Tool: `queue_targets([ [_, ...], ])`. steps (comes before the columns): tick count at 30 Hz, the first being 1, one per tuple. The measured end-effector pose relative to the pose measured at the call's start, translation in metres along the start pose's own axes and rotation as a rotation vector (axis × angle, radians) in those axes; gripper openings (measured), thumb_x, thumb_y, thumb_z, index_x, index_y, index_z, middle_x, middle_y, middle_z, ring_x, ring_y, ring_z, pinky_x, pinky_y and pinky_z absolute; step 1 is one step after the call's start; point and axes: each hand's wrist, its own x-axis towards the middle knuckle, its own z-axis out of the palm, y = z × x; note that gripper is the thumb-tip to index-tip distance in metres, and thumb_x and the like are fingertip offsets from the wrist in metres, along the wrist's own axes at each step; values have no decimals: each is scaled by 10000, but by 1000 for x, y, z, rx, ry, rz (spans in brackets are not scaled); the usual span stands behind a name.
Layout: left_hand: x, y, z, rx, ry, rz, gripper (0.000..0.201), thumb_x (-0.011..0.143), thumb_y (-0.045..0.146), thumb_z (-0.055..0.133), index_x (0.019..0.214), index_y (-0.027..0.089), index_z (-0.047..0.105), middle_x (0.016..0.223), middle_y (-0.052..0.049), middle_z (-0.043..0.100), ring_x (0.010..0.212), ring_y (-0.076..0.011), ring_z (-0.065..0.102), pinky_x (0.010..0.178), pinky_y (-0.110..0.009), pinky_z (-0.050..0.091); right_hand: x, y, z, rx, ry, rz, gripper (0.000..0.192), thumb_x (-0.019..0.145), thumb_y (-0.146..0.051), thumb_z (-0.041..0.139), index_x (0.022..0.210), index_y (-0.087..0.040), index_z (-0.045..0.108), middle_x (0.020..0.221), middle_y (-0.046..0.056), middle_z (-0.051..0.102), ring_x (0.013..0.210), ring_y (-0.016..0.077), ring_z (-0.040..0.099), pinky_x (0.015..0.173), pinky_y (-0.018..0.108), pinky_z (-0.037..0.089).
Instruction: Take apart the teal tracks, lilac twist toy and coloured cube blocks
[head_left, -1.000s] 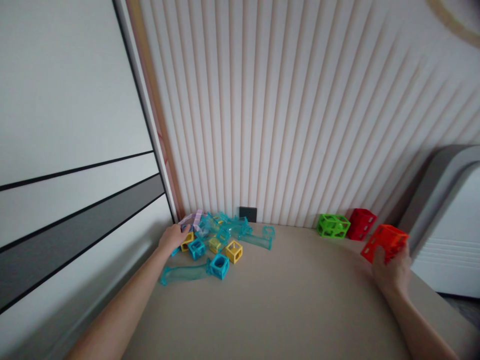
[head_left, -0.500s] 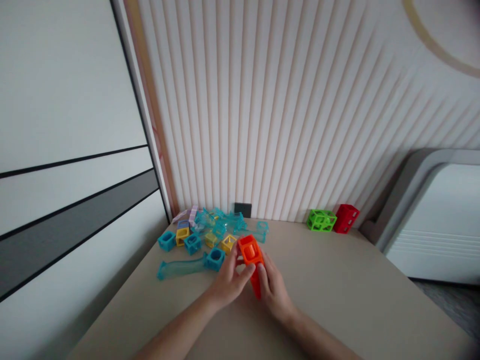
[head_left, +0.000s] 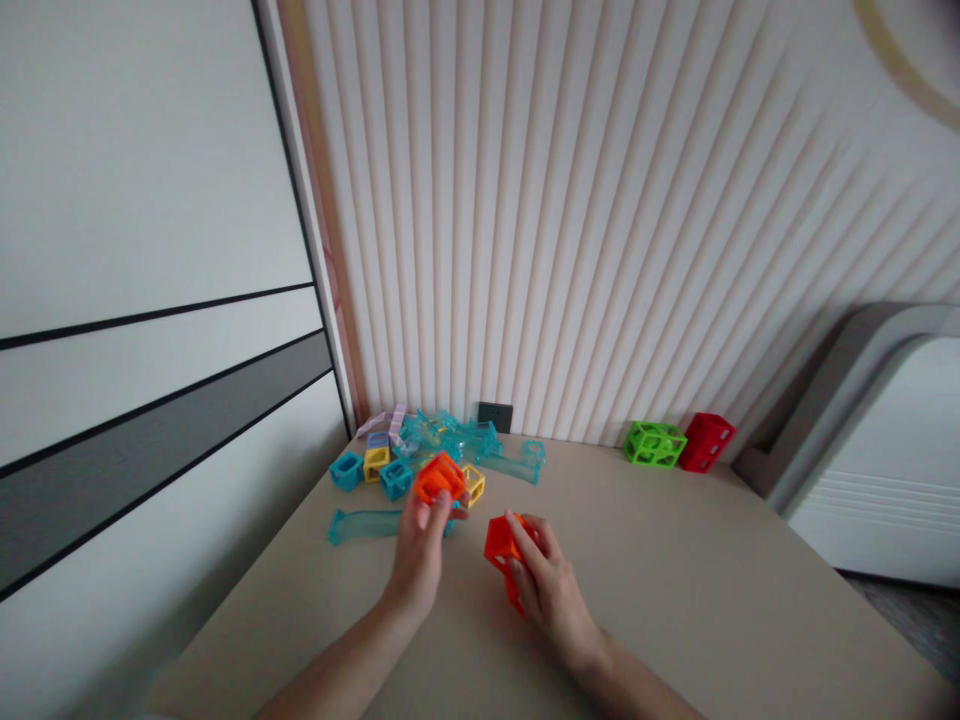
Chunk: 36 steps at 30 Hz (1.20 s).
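From the head view, the left hand [head_left: 418, 555] pinches a lighter orange cube [head_left: 441, 477] in its fingertips, lifted above the table [head_left: 675, 560] near its far left corner. The right hand [head_left: 546, 585] curls its fingers round a red-orange cube [head_left: 500, 545] low over the table's middle. The step looks like parting two joined open-frame blocks; next comes setting one down steadily. A heap of teal and yellow pieces [head_left: 435, 450] lies in that corner.
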Motion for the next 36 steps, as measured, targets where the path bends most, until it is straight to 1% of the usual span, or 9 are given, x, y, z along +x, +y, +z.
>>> queue_targets([
  [2,7,10,-32,102,43,6,470,888,544,598,1182,179,562,1111,-111,703,980,-258,700,792,-341,570,-2,4,-2,-26,24,15,524,1004,-243,444,1519,-310,379,1250,104,590,1028,191,678,865,267,574],
  [7,6,21,-127,551,-62,30,439,829,490,678,1141,191,598,1127,-93,718,1054,-264,685,920,-358,545,20,23,-10,-82,130,268,550,947,-246,482,1493,-224,419,1274,126,614,1077,225,666,920,330,548],
  [9,-2,15,-154,650,-28,-2,478,825,532,654,1151,188,594,1126,-101,726,1034,-278,697,899,-373,561,36,32,-14,-137,56,373,563,924,-267,516,1480,-220,442,1295,124,634,1098,244,667,948,360,527],
  [12,-17,0,-178,780,-85,-83,517,829,584,612,1165,191,599,1134,-109,734,1079,-299,688,948,-414,547,60,41,-20,-242,-154,429,465,945,-359,522,1392,-237,552,1324,115,655,1154,270,655,967,374,495],
  [16,-25,-20,-187,901,-138,-90,540,851,577,587,1234,196,573,1225,-121,702,1185,-302,638,1056,-464,478,86,42,-18,-418,-339,412,360,1000,-383,448,1299,-267,612,1224,106,719,1061,258,700,844,323,499],
  [20,-20,-31,-187,972,-173,17,540,824,556,617,1242,215,588,1289,-126,666,1224,-307,606,1092,-479,452,102,40,-8,-456,-366,380,292,1012,-334,430,1091,-253,699,1101,96,750,975,237,718,769,282,480],
  [25,-13,-38,-189,1014,-197,64,533,850,499,601,1288,196,569,1373,-142,602,1293,-305,555,1137,-493,407,106,47,-1,-473,-276,391,434,977,-439,517,1338,-211,589,1325,162,611,913,244,721,754,305,495],
  [28,-8,-40,-193,1041,-199,51,559,838,498,597,1299,183,572,1400,-143,579,1322,-313,533,1154,-495,387,103,53,-1,-485,-199,417,477,985,-471,498,1382,-213,559,1365,175,546,795,208,720,733,320,503],
  [36,1,-35,-208,1162,-226,76,535,821,511,616,1248,190,642,1421,-127,562,1326,-321,531,1155,-462,390,86,49,-5,-311,40,228,331,1023,-392,438,1010,-220,720,1066,75,677,872,189,678,747,267,477],
])
